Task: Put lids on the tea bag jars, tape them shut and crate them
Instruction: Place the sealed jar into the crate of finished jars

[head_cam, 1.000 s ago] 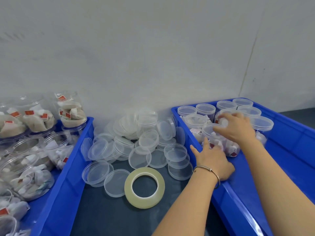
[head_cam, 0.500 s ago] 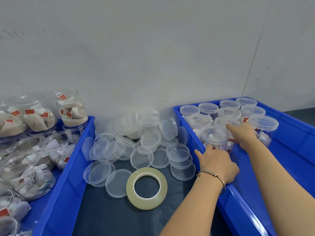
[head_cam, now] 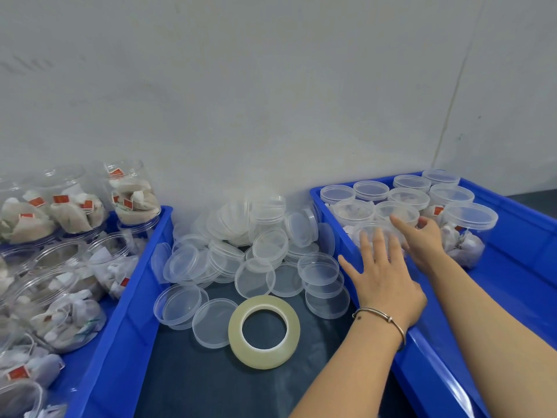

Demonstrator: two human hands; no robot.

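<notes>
So the left hand point(head_cam: 384, 279) is spread flat with straight fingers, grip wide open and holding nothing, fingertips right at the front lidded jar point(head_cam: 378, 236) in the blue crate on the right point(head_cam: 512, 285). The right hand point(head_cam: 422, 239) is just beside it, index finger stretched over the lid of the jar behind point(head_cam: 398, 212), other fingers loosely bent; nothing held there either as far as I can see. More capped jars point(head_cam: 410, 197) stand packed beyond both hands. Off to the left of the left hand, on the dark worktop point(head_cam: 193, 384), sits the tape roll point(head_cam: 264, 331) lying flat, and past it a messy heap of loose clear lids point(head_cam: 256, 251). Further left is a second blue crate point(head_cam: 126, 312) with uncapped tea bag jars point(head_cam: 60, 303), cut off by the frame edge. The clear plastic makes the front jar's outline hard to make out.
</notes>
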